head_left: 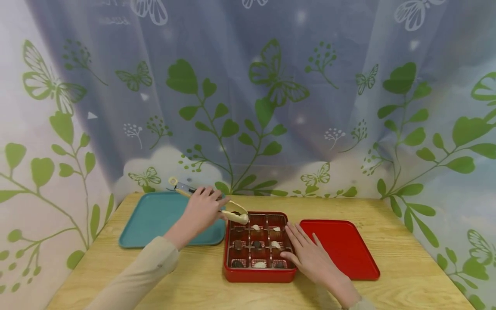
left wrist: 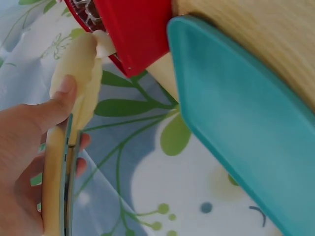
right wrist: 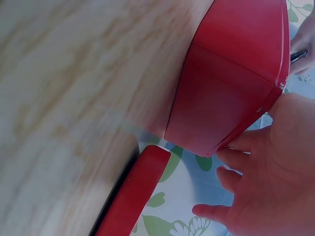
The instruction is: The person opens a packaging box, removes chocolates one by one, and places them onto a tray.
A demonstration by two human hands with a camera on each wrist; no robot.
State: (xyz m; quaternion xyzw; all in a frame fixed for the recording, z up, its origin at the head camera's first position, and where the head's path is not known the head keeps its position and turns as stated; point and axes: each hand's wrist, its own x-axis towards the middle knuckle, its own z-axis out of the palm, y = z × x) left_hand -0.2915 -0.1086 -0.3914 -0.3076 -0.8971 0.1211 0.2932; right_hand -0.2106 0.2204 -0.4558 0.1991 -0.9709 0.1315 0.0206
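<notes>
A person's left hand (head_left: pixel 201 211) grips cream-coloured tongs (head_left: pixel 228 212), their tips holding a dark chocolate (head_left: pixel 235 213) over the back-left corner of a red compartment box (head_left: pixel 258 275) on a wooden table (head_left: pixel 407 275) — a transfer between box and teal tray (head_left: pixel 155 219) appears to be under way. The right hand (head_left: pixel 310 254), fingers flat and spread, rests on the box's right edge, steadying it; the red lid (head_left: pixel 341 245) lies just beside. Several chocolates sit in the compartments. The next move likely calls for a steady squeeze — the piece is small and could slip.
</notes>
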